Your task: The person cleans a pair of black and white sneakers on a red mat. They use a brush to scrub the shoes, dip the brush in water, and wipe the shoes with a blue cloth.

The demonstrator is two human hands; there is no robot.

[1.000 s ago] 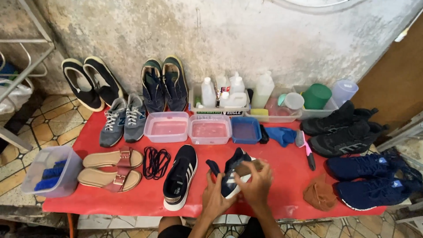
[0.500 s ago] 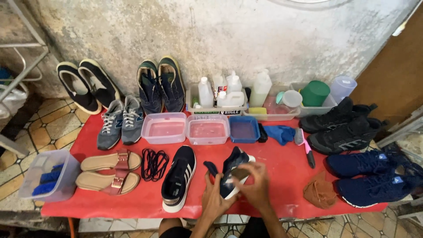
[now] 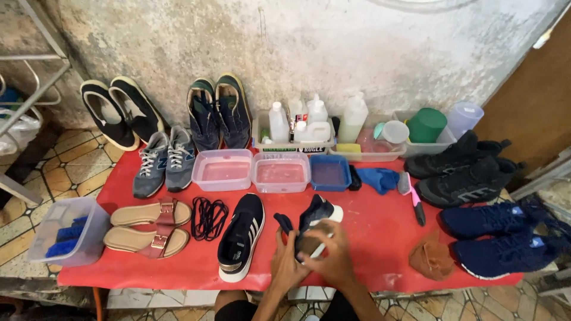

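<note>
Both my hands hold a black sneaker with a white sole (image 3: 318, 215) over the front edge of the red table (image 3: 380, 238). My left hand (image 3: 286, 264) grips its near end from the left. My right hand (image 3: 333, 255) wraps over its side from the right. A dark insole or tongue piece (image 3: 284, 222) sticks up beside my left hand. Its matching black sneaker with white stripes (image 3: 242, 235) lies just to the left, and a bundle of black laces (image 3: 208, 217) lies beyond that.
Three plastic tubs (image 3: 279, 172) stand mid-table, with bottles in trays (image 3: 315, 128) behind. Tan sandals (image 3: 151, 229), grey sneakers (image 3: 160, 163), and dark shoes against the wall (image 3: 217, 110) are left. Black sneakers (image 3: 467, 169), blue sneakers (image 3: 505, 235), a brown cloth (image 3: 431, 258) and a brush (image 3: 416, 205) are right.
My hands have shifted slightly on the black sneaker, turning it a little. Nothing else on the table has moved.
</note>
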